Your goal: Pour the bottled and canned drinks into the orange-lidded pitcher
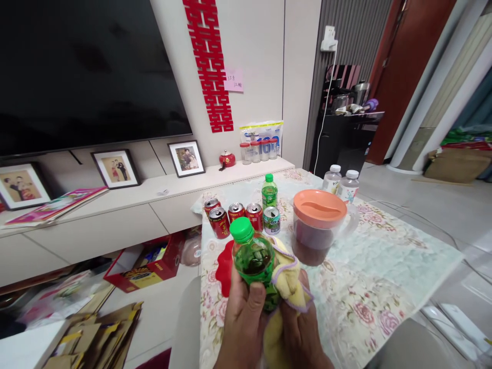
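My left hand [246,312] is wrapped round the lower part of a green plastic drink bottle [251,256] with a green cap and dark liquid inside. The bottle is tilted a little, its cap pointing away to the upper left. In my right hand [300,328] is a yellow cloth [288,277] with a purple edge, pressed against the bottle's right side. Part of the cloth hangs below between my hands. Under the bottle, partly hidden, a red scalloped mat [224,269] lies on the flowered tablecloth [361,287].
Several red cans [220,224], a green can [272,221] and a second green bottle [269,192] stand behind my hands. To the right is a pitcher [313,238] with an orange lid, and two clear bottles [348,185] behind it. A low cabinet [154,197] runs along the wall.
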Available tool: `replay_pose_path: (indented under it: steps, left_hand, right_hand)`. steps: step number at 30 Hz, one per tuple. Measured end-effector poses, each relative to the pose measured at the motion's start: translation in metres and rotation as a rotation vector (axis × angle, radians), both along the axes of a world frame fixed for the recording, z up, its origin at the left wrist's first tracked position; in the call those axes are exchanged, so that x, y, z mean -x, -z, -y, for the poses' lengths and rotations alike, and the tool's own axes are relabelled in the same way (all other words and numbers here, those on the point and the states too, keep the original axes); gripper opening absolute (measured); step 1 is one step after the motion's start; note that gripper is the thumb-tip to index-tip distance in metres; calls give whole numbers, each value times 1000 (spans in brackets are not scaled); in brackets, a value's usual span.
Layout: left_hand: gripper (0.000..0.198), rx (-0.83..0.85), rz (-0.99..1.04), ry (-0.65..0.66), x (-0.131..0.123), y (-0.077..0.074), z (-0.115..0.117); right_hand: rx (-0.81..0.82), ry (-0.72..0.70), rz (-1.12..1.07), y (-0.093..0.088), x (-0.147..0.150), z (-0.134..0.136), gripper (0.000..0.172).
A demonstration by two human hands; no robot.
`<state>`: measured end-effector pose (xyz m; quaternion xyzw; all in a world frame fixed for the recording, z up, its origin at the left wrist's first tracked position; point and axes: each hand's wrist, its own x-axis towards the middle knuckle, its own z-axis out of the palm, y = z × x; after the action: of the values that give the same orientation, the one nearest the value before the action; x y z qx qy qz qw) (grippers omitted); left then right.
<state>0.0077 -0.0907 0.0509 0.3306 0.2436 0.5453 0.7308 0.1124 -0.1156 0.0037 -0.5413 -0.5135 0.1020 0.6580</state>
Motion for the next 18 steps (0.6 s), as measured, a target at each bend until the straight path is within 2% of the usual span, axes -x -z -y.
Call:
replay_pose_path:
  steps: [3, 5, 8, 12, 14, 18]
  left_hand:
    - [84, -10, -48, 37, -3, -11, -4]
    - [88, -58, -127, 26, -3, -12, -4]
    - [95, -63, -289, 18, -2, -3, 0]
    - [100, 27, -478, -60, -6, 9, 14]
    - [97, 32, -491, -78, -12, 12, 23]
    - [78, -6, -473, -9, -15, 17, 42]
  right_hand:
    - [15, 19, -55, -6, 9, 2, 50]
    - [16, 34, -79, -9, 14, 5, 50]
    - [11, 64, -81, -13, 17, 12, 58]
    - [-43, 85, -65, -18, 14, 21, 68]
    - [-69, 70, -106, -22, 12, 25, 71]
    - [-82, 69, -204, -30, 8, 33, 65]
